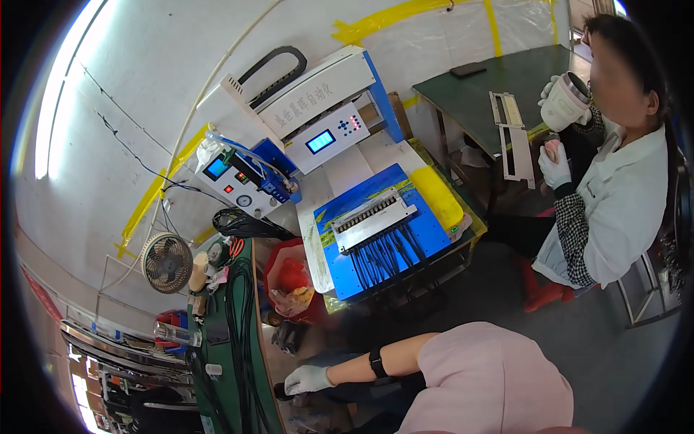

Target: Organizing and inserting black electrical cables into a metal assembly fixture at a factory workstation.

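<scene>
My right hand [307,380], in a white glove, reaches left at the front edge of the green side table. Its fingers are closed around a small dark thing [280,391] that is mostly hidden. My left hand is out of view. Beside the hand, long black cables [244,340] run along the table. In front of me, a white metal strip housing [376,220] with a row of terminals lies on the blue plate [426,246] of a white bench machine [296,108]. Several black wires [379,260] hang from the housing toward me.
A red bin [271,278] with a plastic liner stands between table and machine. A small fan [166,262], scissors [236,247] and a clear glass jar [176,333] are at left. On the right, a co-worker [614,181] in gloves holds a white mug [565,103] by another green table [463,94].
</scene>
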`<state>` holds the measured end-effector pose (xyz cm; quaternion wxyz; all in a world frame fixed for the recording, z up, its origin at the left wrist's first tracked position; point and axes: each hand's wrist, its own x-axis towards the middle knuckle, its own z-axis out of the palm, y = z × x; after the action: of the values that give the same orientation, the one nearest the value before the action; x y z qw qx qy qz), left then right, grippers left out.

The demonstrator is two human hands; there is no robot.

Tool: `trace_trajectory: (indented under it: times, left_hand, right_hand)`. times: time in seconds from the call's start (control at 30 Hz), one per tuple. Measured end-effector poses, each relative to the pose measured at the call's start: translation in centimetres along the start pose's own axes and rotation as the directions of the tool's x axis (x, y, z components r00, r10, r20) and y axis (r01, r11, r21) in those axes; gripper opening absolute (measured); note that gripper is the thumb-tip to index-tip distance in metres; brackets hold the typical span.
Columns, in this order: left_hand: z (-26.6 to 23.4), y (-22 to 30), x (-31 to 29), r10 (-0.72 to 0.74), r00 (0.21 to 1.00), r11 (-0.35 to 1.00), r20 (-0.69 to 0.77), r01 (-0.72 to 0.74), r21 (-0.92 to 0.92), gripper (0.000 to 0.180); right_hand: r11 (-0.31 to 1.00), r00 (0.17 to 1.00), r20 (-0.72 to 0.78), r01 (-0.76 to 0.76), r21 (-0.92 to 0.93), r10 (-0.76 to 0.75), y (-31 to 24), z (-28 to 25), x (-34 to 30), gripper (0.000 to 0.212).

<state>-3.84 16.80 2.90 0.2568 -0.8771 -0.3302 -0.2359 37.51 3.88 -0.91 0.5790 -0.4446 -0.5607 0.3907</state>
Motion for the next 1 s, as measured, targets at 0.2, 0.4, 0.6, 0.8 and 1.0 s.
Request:
trace_trajectory:
  times: [0.2,0.4,0.6,0.8,1.0]
  left_hand:
    - [0.3,0.4,-0.8,-0.028,1.000,1.000,-0.008,0.028,0.005,0.023]
    - [0.3,0.5,-2.1,-0.061,0.998,0.998,-0.007,0.061,0.014,0.023]
    - [1.4,1.0,-2.7,-0.060,0.998,0.998,0.003,0.060,-0.014,0.023]
    - [4.4,2.1,-0.1,-0.003,1.000,0.996,-0.017,0.002,-0.084,0.023]
    - [4.5,2.3,0.0,0.001,0.999,0.995,-0.040,-0.005,-0.101,0.023]
  right_hand:
    - [1.000,1.000,-0.021,0.008,0.022,-0.008,-0.6,0.2,-0.3,0.020]
    - [0.999,0.999,-0.034,0.041,-0.026,-0.042,-0.7,0.2,-0.2,0.020]
    - [0.998,0.996,-0.060,0.061,0.020,-0.060,-0.1,0.2,-0.4,0.019]
    - [0.991,1.000,-0.021,0.004,0.136,-0.001,0.8,1.0,0.5,0.018]
    - [0.983,0.991,-0.098,0.101,0.151,-0.087,1.5,1.0,0.5,0.014]
